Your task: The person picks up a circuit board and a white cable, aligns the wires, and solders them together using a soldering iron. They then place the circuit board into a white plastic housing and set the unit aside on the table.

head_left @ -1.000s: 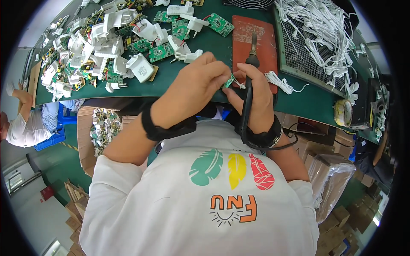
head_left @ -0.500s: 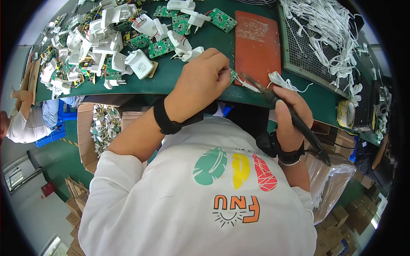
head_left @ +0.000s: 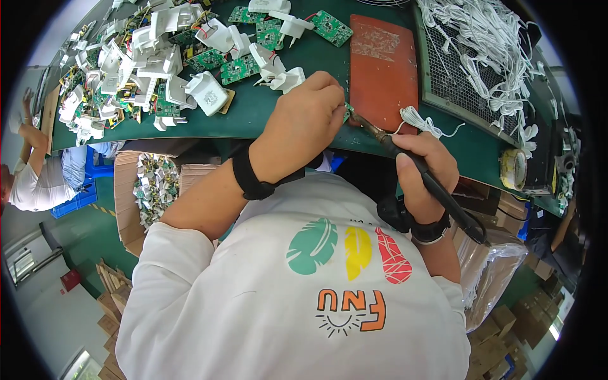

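My left hand (head_left: 303,119) is closed on a small green circuit board (head_left: 348,113), of which only an edge shows past the fingertips. A soldering iron (head_left: 425,172) with a black handle lies in the grip of my right hand (head_left: 430,170). Its metal tip points left and reaches the edge of the board; whether it touches cannot be made out. Beyond the iron a coiled white cable (head_left: 420,121) rests at the near edge of a red-brown pad (head_left: 382,73).
White charger housings (head_left: 207,94) and circuit boards are heaped at the left of the green table (head_left: 253,124). On the right stands a mesh tray (head_left: 472,82) full of white cables (head_left: 491,44), with a tape roll (head_left: 512,170) nearby. Below the table a cardboard box (head_left: 128,202) holds parts.
The soldering iron and my right hand have shifted slightly left, bringing the tip to the board. The white cable end seen beside the board is now hidden behind the iron. My left hand barely moved.
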The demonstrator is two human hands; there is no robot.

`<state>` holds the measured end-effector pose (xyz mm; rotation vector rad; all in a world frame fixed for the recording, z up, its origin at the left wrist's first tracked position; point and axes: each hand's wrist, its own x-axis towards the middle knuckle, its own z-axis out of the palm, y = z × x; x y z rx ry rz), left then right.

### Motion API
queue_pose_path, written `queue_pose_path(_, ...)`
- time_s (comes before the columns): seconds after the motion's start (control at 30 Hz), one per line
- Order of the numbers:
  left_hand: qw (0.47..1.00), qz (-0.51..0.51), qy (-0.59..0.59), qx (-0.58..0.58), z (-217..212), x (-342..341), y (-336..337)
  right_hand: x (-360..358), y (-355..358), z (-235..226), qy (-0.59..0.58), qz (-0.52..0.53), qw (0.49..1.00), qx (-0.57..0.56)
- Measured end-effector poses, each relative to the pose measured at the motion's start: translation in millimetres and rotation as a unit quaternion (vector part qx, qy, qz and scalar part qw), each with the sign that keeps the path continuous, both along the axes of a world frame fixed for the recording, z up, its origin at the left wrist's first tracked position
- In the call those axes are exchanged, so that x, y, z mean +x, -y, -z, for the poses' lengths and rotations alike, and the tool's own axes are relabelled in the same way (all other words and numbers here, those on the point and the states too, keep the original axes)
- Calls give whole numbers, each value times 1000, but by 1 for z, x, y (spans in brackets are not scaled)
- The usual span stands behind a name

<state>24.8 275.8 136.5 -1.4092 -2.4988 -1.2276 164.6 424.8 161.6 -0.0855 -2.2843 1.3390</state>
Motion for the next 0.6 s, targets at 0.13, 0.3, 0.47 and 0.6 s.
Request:
queue_pose_path(0.13, 1000, -17, 24, -4, -2, -2, 0, 0, -3, 0, -3, -14, 1000, 12)
queue_pose_path(0.3, 1000, -25, 13, 4, -3, -1, -1, 3, -7, 3, -22, 39, 999, 20)
queue_pose_path(0.47, 1000, -16, -18, 15, 0, 2, -4, -1, -4, 4, -15, 43, 999, 3)
queue_pose_path(0.6, 998, -6, -48, -30, -1, 4, -8, -2, -2, 4, -4, 38, 999, -5)
